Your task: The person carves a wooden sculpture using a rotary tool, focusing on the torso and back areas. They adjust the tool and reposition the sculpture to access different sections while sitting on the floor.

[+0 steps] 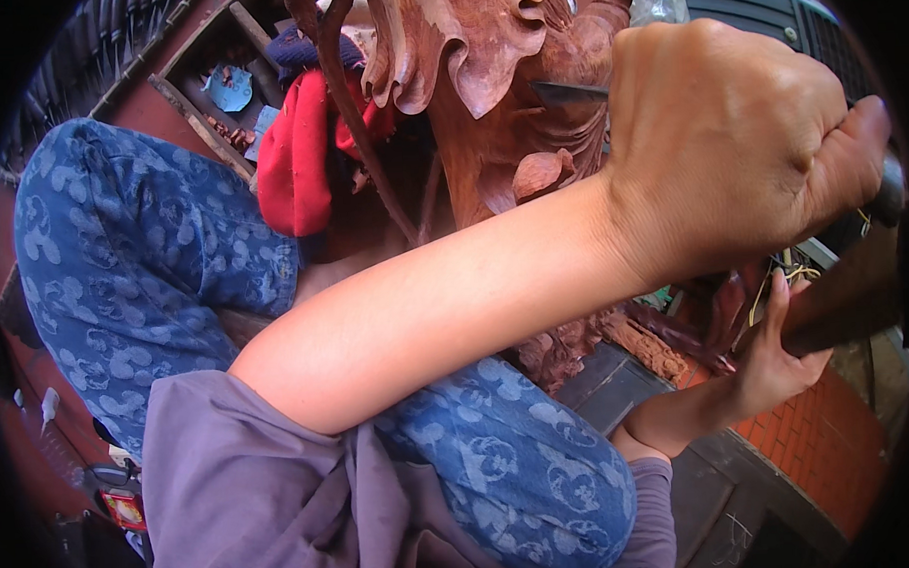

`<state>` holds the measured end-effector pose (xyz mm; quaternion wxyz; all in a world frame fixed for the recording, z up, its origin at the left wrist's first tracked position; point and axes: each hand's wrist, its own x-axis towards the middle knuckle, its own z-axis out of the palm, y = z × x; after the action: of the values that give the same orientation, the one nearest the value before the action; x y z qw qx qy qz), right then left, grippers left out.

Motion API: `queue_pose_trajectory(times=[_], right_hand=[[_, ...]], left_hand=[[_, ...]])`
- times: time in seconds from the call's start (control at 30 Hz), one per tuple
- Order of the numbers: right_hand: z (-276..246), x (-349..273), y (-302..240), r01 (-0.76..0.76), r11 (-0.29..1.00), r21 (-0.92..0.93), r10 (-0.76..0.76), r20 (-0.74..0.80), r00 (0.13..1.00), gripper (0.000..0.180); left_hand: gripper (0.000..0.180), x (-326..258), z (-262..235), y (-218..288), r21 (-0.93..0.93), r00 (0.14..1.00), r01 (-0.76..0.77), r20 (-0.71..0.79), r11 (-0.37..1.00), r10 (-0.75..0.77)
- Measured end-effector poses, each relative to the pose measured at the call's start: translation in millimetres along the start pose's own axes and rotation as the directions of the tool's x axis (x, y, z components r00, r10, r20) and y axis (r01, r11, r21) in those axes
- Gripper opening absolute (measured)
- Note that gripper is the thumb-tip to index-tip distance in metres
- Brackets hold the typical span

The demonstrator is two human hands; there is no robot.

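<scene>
My left hand [725, 139] is closed in a fist around a carving chisel, whose dark blade [568, 93] sticks out to the left against a reddish-brown wood carving [467, 58]. The rounded end of the chisel's handle [887, 194] shows beyond the fist. Draped folds and a bud-like knob are cut into the carving. Lower at the right, my right hand [772, 358] grips a dark wooden mallet [855, 290], partly cut off by the dark rim of the picture. The mallet is just below the chisel's handle end. My left forearm hides part of the carving's lower side.
Red cloth [298, 154] lies beside the carving's thin wooden stem. A wooden tray [201, 128] at upper left holds scraps, near several dark-handled tools [91, 61]. My legs in blue patterned trousers [133, 265] flank the work. Orange brick flooring [810, 442] is at right.
</scene>
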<state>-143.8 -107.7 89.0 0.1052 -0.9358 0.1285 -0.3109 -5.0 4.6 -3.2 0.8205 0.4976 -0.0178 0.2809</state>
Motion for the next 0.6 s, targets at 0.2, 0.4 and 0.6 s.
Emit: queue_pose_trajectory(times=[0.2, 0.4, 0.6], right_hand=[[5, -4, -11, -0.001, 0.998, 0.06, -0.003, 0.071, 0.997, 0.07], [-4, -8, 4, 0.001, 0.999, -0.048, 0.002, 0.077, 0.997, 0.057], [-8, -4, 7, 0.082, 0.996, 0.017, -0.083, 0.079, 0.993, 0.066]], left_hand=[[0.04, -3, -2, 0, -0.027, 1.0, -0.011, 0.007, 1.0, 0.012], [0.038, -7, -4, 9, 0.015, 0.996, 0.064, 0.059, 0.998, -0.065], [0.033, -4, -2, 19, 0.028, 0.988, 0.091, 0.123, 0.995, -0.094]])
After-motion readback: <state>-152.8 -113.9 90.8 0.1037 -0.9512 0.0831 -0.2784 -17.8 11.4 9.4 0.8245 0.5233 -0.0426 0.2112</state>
